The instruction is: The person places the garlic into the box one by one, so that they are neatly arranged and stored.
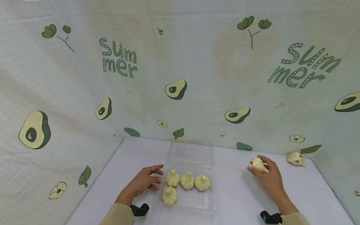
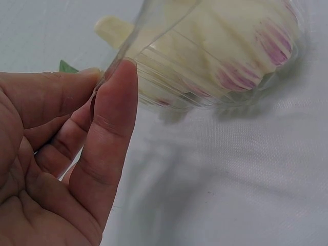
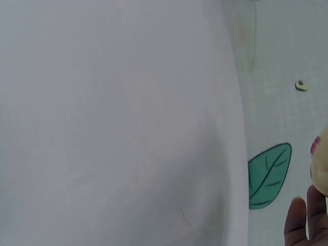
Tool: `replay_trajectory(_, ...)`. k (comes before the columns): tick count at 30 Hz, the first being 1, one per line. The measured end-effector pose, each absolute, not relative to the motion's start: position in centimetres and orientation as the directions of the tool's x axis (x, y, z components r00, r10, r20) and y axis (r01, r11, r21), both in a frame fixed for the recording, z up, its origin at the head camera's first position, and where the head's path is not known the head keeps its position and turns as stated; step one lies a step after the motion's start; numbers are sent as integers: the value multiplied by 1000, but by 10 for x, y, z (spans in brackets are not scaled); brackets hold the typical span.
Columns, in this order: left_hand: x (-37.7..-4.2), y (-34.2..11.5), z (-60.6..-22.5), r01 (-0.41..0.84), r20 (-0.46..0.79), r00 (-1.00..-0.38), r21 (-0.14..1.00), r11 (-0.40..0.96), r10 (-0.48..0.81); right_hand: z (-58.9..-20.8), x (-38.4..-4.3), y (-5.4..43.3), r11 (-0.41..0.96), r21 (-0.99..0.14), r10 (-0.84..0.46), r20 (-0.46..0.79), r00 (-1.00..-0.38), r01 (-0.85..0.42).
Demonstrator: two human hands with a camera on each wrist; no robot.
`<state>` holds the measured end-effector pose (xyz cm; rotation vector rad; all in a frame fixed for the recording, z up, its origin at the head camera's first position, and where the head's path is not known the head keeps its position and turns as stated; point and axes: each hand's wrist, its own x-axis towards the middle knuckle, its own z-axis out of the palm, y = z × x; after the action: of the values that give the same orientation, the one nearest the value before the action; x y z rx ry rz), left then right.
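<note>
Nearest, two beige sleeves [image 1: 116,218] reach in over a white table [image 1: 233,205], a black wrist device [image 1: 140,210] at each cuff. Beyond the left cuff, the person's left hand [image 1: 142,182] is at the left side of a clear plastic box [image 1: 193,201]; the left wrist view shows thumb and forefinger pinched together on its thin edge, the other fingers loosely bent behind.

The box lies open. At its near left sits one pale garlic bulb [image 1: 170,195]; just beyond, along the far side, a row of three garlic bulbs [image 1: 187,181] stands with stems up. Purple streaks show low on the bulbs in the left wrist view.

Well to the right of the box, the right hand [image 1: 270,180] holds another bulb [image 1: 257,165] between thumb and fingers — opened only as wide as the bulb, its purple-marked end to the left. The right wrist view catches just part of it at the edge.

Farther back, the box's lid [image 1: 190,155] lies folded away on the far side. At the table's far right corner rests a last bulb [image 1: 296,158], tilted, purple patches showing — and behind everything hangs a pale cloth [image 1: 201,59] printed with avocados, leaves and "summer".
</note>
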<state>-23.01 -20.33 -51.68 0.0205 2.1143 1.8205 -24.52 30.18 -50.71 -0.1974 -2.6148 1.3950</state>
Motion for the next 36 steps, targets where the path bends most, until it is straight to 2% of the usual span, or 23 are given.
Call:
replay_trajectory(5, -230, -204, -517, -217, -254, -938, 961, 170, 237, -507, -242, 297, 531, -846, 218, 89, -972, 42)
replay_trajectory(18, -229, -204, -515, -218, -256, -936, 960, 174, 240, -500, -233, 285, 590, -804, 155, 203, -967, -74)
replay_trajectory(22, -229, -203, -513, -219, -258, -936, 960, 176, 238, -495, -228, 277, 626, -776, 111, 189, -976, -79)
replay_trajectory(36, -229, -204, -514, -217, -255, -934, 961, 171, 249, -489, -219, 261, 623, -779, 96, 159, -983, -65)
